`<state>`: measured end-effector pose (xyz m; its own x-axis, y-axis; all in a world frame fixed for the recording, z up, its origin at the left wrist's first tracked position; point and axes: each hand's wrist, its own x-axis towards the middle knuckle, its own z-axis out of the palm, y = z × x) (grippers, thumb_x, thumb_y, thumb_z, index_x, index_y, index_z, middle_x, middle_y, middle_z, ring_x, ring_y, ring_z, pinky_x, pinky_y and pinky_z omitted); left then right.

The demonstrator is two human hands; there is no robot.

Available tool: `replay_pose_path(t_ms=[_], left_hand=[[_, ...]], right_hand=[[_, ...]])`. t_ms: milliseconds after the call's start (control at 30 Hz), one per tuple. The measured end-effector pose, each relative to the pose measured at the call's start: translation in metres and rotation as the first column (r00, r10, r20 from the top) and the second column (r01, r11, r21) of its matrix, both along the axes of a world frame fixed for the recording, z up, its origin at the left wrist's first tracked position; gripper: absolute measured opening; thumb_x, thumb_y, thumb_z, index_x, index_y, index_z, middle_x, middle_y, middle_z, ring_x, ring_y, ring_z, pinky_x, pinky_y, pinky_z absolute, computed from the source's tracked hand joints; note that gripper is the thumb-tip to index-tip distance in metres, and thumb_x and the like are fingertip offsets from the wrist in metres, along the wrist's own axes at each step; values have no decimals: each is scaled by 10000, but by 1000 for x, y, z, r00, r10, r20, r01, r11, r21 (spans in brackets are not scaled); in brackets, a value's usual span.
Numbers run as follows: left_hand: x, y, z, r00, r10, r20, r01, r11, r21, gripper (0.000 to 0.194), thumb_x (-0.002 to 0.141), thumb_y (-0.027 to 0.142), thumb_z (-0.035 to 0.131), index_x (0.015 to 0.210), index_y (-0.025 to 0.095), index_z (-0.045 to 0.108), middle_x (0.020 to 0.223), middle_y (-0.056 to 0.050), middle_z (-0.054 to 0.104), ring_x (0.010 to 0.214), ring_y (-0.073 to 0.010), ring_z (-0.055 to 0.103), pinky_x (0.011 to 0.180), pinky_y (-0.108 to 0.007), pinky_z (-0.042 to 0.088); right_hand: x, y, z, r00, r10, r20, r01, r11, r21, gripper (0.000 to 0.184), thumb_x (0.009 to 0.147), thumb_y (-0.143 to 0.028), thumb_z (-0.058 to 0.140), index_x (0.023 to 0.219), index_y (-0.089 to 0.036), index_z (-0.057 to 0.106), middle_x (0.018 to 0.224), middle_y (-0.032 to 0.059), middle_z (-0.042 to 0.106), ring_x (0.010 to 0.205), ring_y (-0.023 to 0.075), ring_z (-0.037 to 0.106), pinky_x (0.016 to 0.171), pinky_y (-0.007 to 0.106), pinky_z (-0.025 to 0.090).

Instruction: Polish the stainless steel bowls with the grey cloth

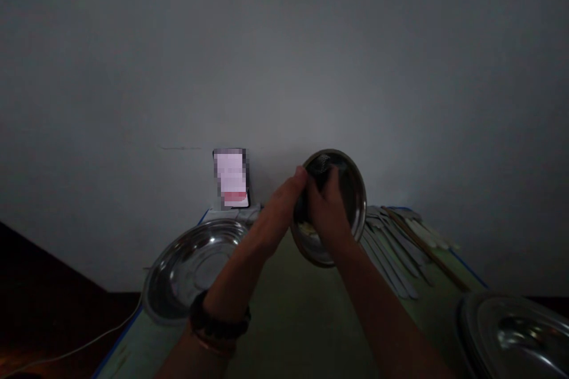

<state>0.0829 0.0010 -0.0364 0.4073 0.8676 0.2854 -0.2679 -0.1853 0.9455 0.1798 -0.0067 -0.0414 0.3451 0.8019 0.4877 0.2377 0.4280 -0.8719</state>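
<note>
A round shiny metal bowl is held up, tilted with its inside facing me, in front of the wall. My left hand grips its left rim, with the thumb near the edge. Inside the bowl, my right hand presses its bent fingers against the upper inner surface. Something dark lies by those fingers, but the dim light hides what it is. A small pale patch shows at the bowl's lower left, beside the right hand.
At left stands a wide metal basin; stacked metal basins sit at lower right. Several flat metal utensils and a long brown stick lie on the green tabletop. A lit phone leans on the wall behind.
</note>
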Motion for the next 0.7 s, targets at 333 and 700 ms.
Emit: replay_pose_path(t_ms=[333,700], left_hand=[[-20,4,23,908,264,327,-260,964,-55,368,813,496,548,912,182,713,923,-33,737,1053,-257,630,893,-351,514],[-19,4,11,975,195,108,-198,980,20,442,824,542,522,1011,179,691,965,-68,737,974,-276,658,847,-381,516]], right_hand=[[4,-17,12,632,665,398,-630,740,-237,307,876,-293,489,1165,-190,471,1105,60,610,1027,179,566,929,351,452],[23,2,-3,486,-74,871,362,924,-124,288,851,-138,415,1098,-142,563,1117,158,582,1024,305,529,817,438,398]])
